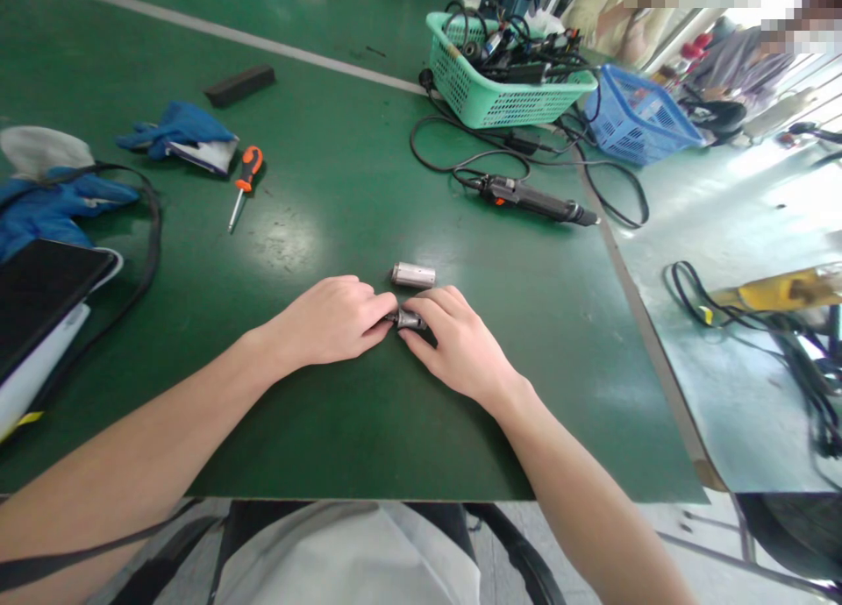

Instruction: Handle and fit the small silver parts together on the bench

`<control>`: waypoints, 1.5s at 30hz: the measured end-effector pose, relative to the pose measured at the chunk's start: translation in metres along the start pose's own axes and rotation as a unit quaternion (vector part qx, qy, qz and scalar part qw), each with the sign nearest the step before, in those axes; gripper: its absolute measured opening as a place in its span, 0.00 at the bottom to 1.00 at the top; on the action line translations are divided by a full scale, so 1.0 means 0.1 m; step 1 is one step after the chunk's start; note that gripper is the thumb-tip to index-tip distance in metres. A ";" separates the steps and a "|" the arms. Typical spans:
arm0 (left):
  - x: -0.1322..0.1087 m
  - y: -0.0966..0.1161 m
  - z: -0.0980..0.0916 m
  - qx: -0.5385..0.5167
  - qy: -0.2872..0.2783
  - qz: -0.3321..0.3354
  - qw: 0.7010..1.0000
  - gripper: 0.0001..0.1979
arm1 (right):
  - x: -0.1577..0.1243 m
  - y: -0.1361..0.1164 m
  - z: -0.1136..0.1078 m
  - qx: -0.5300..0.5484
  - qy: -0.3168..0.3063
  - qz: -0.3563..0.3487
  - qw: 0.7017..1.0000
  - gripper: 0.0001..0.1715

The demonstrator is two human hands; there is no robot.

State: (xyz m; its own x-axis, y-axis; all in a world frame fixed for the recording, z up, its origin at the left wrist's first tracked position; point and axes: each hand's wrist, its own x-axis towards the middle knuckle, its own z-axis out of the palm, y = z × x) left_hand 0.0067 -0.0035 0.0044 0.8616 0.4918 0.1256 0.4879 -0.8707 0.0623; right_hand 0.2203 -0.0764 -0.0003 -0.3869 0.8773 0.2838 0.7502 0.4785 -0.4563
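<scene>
Both hands meet at the middle of the green table over a small metal cylindrical part. My left hand pinches its left end between thumb and fingers. My right hand grips the right side of the same part, thumb below and fingers above. The fingers cover much of it. Just beyond the fingertips lies a silver metal cylinder on its side, apart from both hands.
At left are an orange-handled screwdriver, blue gloves, a dark block and a black tablet-like device. A corded electric screwdriver lies right, before a green basket of tools and a blue basket. People sit beyond.
</scene>
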 end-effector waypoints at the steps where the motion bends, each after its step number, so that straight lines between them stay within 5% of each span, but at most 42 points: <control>1: 0.00 0.00 0.00 0.001 0.000 0.000 1.000 0.11 | 0.00 0.00 0.00 -0.001 0.000 -0.002 1.000 0.12; 45: 0.00 0.00 -0.01 -0.005 -0.001 0.004 1.000 0.11 | 0.01 0.01 0.03 -0.002 -0.010 -0.001 1.000 0.11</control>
State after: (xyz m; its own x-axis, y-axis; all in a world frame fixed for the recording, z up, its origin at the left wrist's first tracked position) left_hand 0.0064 -0.0039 0.0050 0.8659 0.4846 0.1242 0.4792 -0.8747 0.0719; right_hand 0.2187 -0.0752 -0.0033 -0.3995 0.8767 0.2680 0.7511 0.4806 -0.4527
